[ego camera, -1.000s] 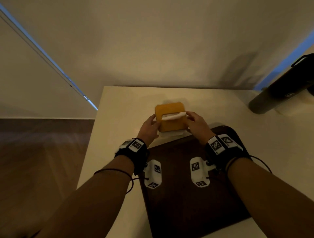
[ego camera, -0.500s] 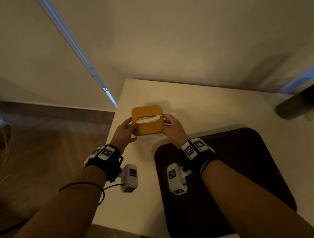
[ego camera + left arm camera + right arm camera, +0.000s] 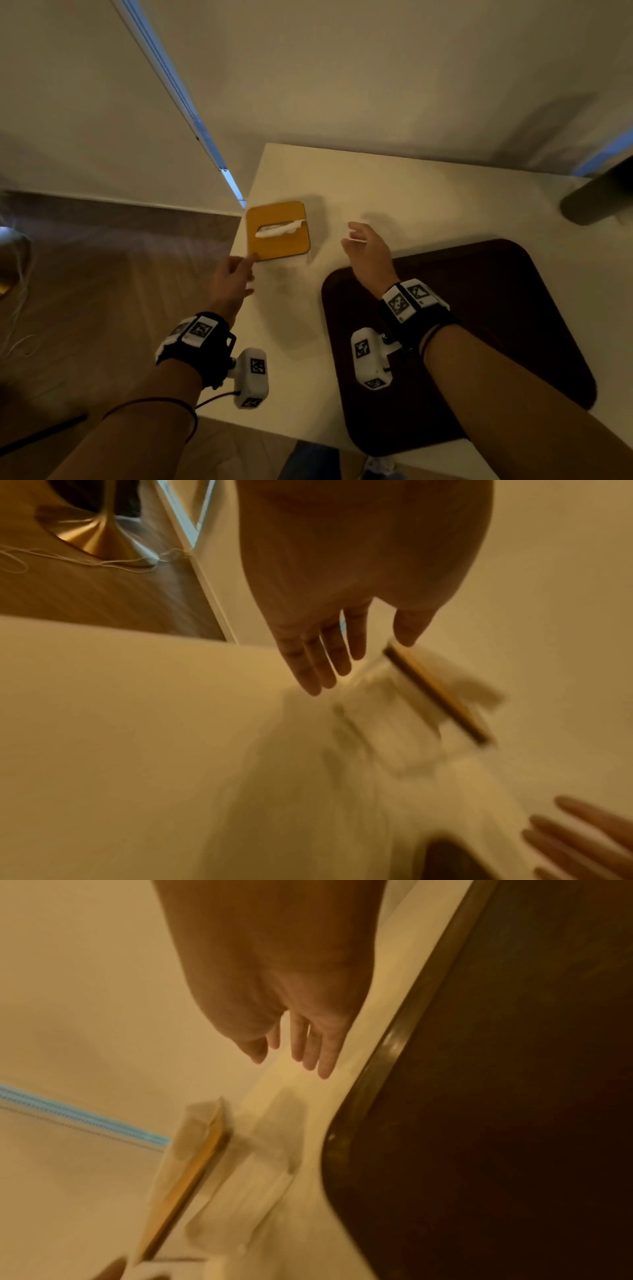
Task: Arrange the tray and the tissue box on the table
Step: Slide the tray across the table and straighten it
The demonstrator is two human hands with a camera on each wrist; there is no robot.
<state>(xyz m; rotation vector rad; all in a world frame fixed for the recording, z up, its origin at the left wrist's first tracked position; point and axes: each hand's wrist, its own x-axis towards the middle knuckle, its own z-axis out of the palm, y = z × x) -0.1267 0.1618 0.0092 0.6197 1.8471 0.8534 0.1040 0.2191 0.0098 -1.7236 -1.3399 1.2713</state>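
Observation:
The tissue box (image 3: 278, 229), white with an orange lid and a tissue poking from its slot, stands on the white table (image 3: 428, 192) by the left edge. My left hand (image 3: 248, 270) hovers at its near-left corner with fingers straight, holding nothing; contact cannot be told. My right hand (image 3: 352, 234) floats open to the right of the box, apart from it. The dark brown tray (image 3: 496, 308) lies flat under my right forearm. In the left wrist view the left hand (image 3: 329, 664) is spread above the blurred box (image 3: 411, 710). In the right wrist view the right hand (image 3: 294, 1047) is open beside the tray (image 3: 479, 1096) and box (image 3: 205, 1164).
A dark cylindrical object (image 3: 596, 198) lies at the table's back right. The wall runs close behind the table. The box sits right at the table's left edge, with wooden floor below and a brass lamp base (image 3: 92, 534) with a cord on it.
Both hands carried the tissue box left, off the tray's far edge to the table's left edge. They have now let go and drawn back, open.

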